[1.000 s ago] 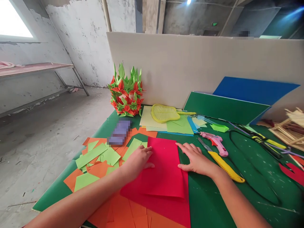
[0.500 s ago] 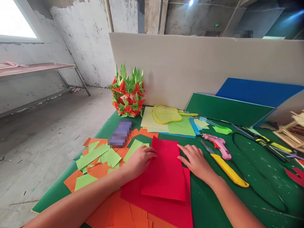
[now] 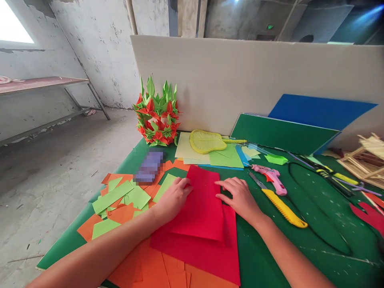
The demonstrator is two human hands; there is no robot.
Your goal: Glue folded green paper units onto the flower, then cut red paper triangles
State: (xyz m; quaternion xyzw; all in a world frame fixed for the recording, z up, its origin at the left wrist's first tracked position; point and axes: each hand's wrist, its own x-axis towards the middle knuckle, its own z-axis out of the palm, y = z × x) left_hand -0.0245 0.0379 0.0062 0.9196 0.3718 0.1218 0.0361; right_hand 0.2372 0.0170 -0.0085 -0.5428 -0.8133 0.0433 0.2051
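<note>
From my end I'm seeing the upper red sheet (image 3: 200, 212) sliding left, baring more of the lower red sheet (image 3: 216, 262) on the right; reading that as edges drifting further out of line. Right hand (image 3: 239, 196) is touching its right edge, thumb and forefinger apart, not pinching. Left hand (image 3: 174, 198) is resting half-curled at the left edge; can't tell if pinching. Both sheets are lying near centre, right of the paper scraps (image 3: 137, 197).

A red-and-green folded-paper ornament (image 3: 160, 107) stood on the table (image 3: 324, 200) near a pale partition (image 3: 228, 80). A pink glue gun (image 3: 276, 182) lay beside a yellow-handled cutter (image 3: 280, 203); a green board (image 3: 282, 134) leaned before a blue board (image 3: 321, 110).
</note>
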